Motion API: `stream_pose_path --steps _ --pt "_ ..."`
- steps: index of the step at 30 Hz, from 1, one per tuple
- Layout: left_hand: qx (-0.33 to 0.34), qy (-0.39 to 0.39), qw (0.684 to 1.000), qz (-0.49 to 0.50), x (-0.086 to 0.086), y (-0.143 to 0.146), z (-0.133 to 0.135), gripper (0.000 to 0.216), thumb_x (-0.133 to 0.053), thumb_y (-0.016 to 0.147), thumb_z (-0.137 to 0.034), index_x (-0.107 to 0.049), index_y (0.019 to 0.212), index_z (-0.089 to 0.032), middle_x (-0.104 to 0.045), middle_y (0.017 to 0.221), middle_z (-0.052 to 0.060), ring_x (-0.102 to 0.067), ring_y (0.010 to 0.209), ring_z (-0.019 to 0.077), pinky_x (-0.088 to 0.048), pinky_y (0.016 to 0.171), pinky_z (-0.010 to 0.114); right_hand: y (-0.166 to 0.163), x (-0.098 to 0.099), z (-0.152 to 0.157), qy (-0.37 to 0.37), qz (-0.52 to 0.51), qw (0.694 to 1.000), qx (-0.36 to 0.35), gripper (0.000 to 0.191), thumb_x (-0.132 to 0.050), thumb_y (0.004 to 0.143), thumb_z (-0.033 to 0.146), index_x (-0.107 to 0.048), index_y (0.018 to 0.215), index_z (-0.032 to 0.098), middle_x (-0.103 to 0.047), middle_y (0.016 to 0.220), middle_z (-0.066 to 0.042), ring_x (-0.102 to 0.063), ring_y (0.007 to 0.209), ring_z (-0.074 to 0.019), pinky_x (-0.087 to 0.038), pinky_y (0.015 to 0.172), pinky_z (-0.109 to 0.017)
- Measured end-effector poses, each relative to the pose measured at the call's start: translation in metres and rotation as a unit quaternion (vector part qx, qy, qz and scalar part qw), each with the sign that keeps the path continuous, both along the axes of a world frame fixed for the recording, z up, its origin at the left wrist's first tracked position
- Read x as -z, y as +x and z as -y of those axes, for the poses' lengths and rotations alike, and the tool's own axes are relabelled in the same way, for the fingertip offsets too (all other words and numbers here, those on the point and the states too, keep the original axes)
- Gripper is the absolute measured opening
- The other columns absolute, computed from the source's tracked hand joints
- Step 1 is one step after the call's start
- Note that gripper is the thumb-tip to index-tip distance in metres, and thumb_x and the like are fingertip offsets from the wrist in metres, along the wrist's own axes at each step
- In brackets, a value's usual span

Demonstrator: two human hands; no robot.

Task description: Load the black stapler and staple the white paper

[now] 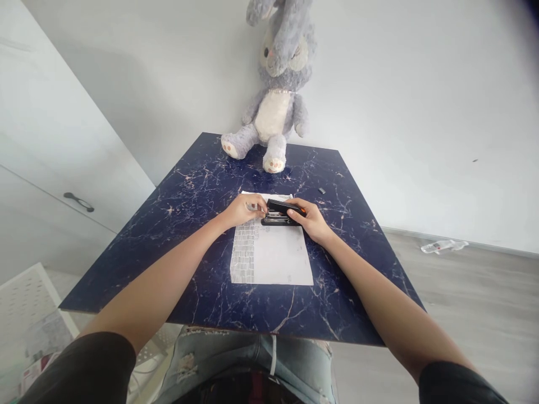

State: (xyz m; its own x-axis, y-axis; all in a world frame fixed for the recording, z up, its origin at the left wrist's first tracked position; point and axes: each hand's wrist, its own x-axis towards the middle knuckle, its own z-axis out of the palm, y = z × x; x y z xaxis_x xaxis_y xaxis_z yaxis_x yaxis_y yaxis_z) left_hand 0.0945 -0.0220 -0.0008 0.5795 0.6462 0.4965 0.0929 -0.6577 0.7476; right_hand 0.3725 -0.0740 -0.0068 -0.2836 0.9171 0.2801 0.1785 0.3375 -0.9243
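Observation:
A black stapler [282, 213] with an orange mark near its back end lies over a sheet of paper [280, 258], its upper arm raised from the base. My right hand [311, 220] is closed round the stapler's back end, thumb on the near side. At the stapler's front end is my left hand [248, 210], its fingers curled and pinched together by the metal channel. What sits between those fingertips, if anything, is too small to make out. Printed rows run down the paper's left side. A small dark block [321, 191] rests beyond my right hand.
The dark blue marbled table [168, 213] carries a large grey plush rabbit [273, 112] at its far edge, against the white wall. A clear plastic package [442, 246] lies on the floor to the right. A white perforated rack [36, 303] stands at lower left, below a cabinet handle [78, 202].

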Motion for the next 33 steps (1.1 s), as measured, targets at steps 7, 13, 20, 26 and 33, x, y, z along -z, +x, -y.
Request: stream_pose_path --steps 7,13,20,26,33 --pt "-0.014 0.016 1.000 0.016 0.0009 0.0030 -0.0004 0.020 -0.085 0.088 -0.038 -0.077 0.080 -0.021 -0.077 0.086 0.004 -0.068 0.076 0.0157 -0.055 0.077 0.031 -0.0027 0.0003 0.0009 0.007 -0.012 1.000 0.001 0.038 -0.077 0.095 0.055 -0.076 0.120 0.026 -0.077 0.113 -0.005 -0.071 0.102 -0.0254 -0.056 0.095 -0.039" --pt "-0.026 0.012 1.000 0.010 0.0011 0.0029 0.0000 0.020 -0.084 0.087 -0.036 -0.076 0.079 -0.020 -0.077 0.086 0.004 -0.067 0.077 0.0162 -0.054 0.077 0.031 -0.0054 -0.0012 0.0023 0.009 -0.001 1.000 0.014 0.043 -0.076 0.093 0.060 -0.076 0.119 0.026 -0.077 0.112 -0.005 -0.071 0.102 -0.0268 -0.057 0.096 -0.041" --pt "-0.039 0.010 0.999 0.000 0.0016 0.0040 -0.0005 0.015 -0.084 0.085 -0.028 -0.075 0.077 -0.020 -0.076 0.084 0.003 -0.066 0.076 0.0157 -0.052 0.077 0.030 -0.0054 -0.0021 0.0029 0.017 0.009 1.000 0.014 0.045 -0.075 0.094 0.061 -0.075 0.121 0.026 -0.076 0.114 -0.006 -0.071 0.104 -0.0275 -0.058 0.097 -0.042" --pt "-0.041 0.011 0.999 -0.003 0.0028 0.0033 -0.0019 0.014 -0.084 0.083 -0.026 -0.074 0.076 -0.019 -0.076 0.084 0.002 -0.067 0.076 0.0160 -0.052 0.076 0.030 -0.0064 -0.0031 0.0034 0.025 0.024 0.999 0.005 0.043 -0.073 0.096 0.060 -0.074 0.121 0.025 -0.076 0.113 -0.006 -0.071 0.104 -0.0272 -0.057 0.097 -0.042" --pt "-0.039 0.008 0.999 0.001 0.0046 0.0035 -0.0024 0.016 -0.084 0.083 -0.026 -0.074 0.073 -0.020 -0.076 0.083 0.002 -0.066 0.077 0.0157 -0.050 0.076 0.030 -0.0078 -0.0036 0.0030 0.035 0.036 0.999 -0.008 0.044 -0.071 0.097 0.060 -0.073 0.124 0.025 -0.076 0.116 -0.007 -0.071 0.108 -0.0281 -0.057 0.100 -0.044"
